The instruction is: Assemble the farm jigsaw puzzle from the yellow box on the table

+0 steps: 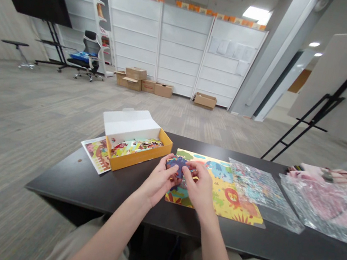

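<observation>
A dark blue puzzle piece (177, 162) with an uneven outline is pinched between my two hands, thumbs on its top face. My left hand (162, 176) closes on its left side, and my right hand (199, 184) grips its right side. Fingers hide part of it, so I cannot tell whether several pieces are stacked. Just beneath the hands lies a yellow picture board (220, 196) with a lion and an elephant. To the left, an orange box (142, 156) stands with its white lid (131, 121) raised and colourful printed pieces (137, 146) inside.
A printed sheet (97, 154) lies partly under the box. A clear bag (259, 187) of small colourful pieces overlaps the board's right side. Farther right, plastic-wrapped pink fabric (325, 199) covers the black table (83, 183). Cardboard boxes (134, 79) sit by the far shelves.
</observation>
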